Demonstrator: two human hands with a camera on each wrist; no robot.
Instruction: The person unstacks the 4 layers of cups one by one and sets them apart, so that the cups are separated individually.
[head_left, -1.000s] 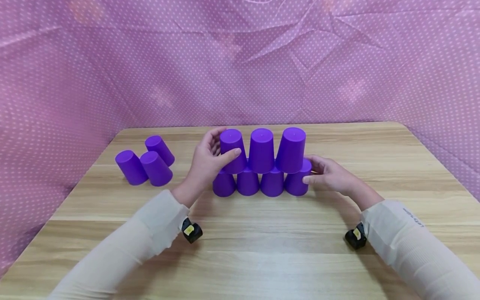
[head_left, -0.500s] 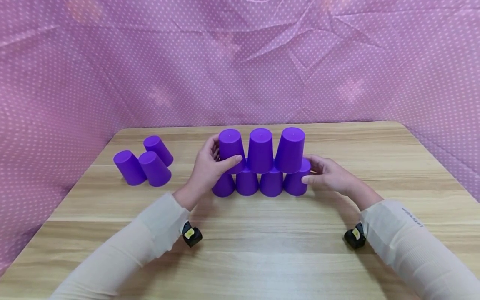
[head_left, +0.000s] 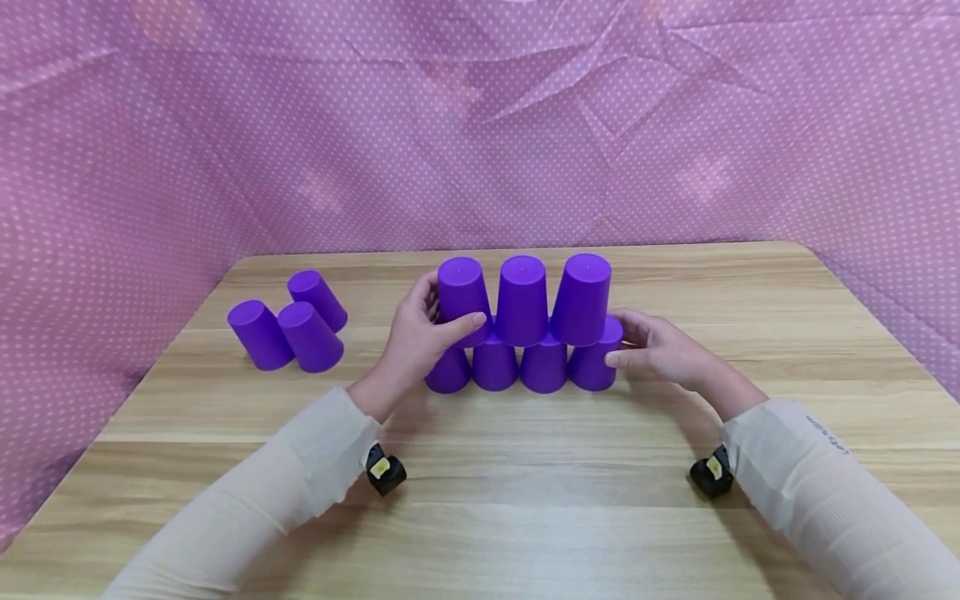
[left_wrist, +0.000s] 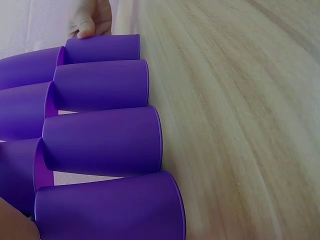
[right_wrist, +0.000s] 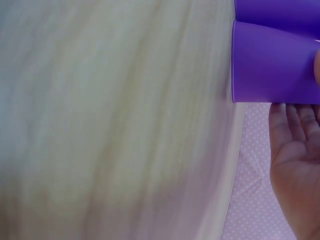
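Purple cups stand upside down in two tiers in the head view: several in the bottom row and three on top. My left hand [head_left: 414,337] holds the top-left cup [head_left: 462,292], thumb across its front and fingers round its far left side. Below it, part of the bottom-left cup [head_left: 447,371] is hidden by that hand. At the other end, my right hand [head_left: 663,350] grips the bottom-right cup [head_left: 596,364] between thumb and fingers. The top-middle cup [head_left: 522,302] and the top-right cup [head_left: 582,302] rest across the gaps of the row beneath, untouched.
Three more purple cups stand upside down in a cluster at the left, among them a front cup [head_left: 311,340] and a rear cup [head_left: 318,296]. All are on a wooden table [head_left: 525,500]. A pink dotted cloth [head_left: 480,125] hangs behind and at the sides.
Over the last second my left hand has slid slightly down the top-left cup, its thumb now lower on the front. The right hand and the cups look practically still.
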